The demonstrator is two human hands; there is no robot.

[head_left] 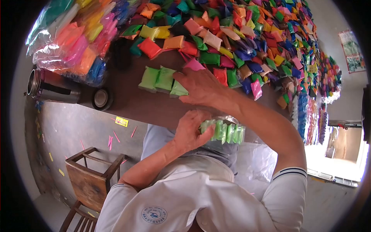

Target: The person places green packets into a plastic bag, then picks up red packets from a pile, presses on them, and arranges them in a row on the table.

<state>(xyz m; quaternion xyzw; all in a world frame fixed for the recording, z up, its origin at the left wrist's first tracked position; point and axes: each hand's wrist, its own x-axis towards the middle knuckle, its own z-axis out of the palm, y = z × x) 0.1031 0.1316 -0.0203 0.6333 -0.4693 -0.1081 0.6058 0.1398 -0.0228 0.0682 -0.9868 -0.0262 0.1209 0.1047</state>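
My left hand [192,131] is closed on a clear plastic bag [228,119] above my lap. Inside the bag stands a row of several light-green packets [231,133]. My right hand [203,86] reaches across to the brown table, its thumb and fingers closed around a light-green packet [178,89]. That packet is partly hidden under the fingers. Two more light-green packets, a left one [148,78] and a middle one [165,78], lie side by side against it. A pink packet [194,65] lies just beyond my right hand.
A large heap of coloured packets [247,34] covers the table's far and right side. Clear bags of coloured packets [77,42] lie at left. A metal flask [58,89] lies on its side near a round lid [101,98]. A wooden stool [91,174] stands on the floor.
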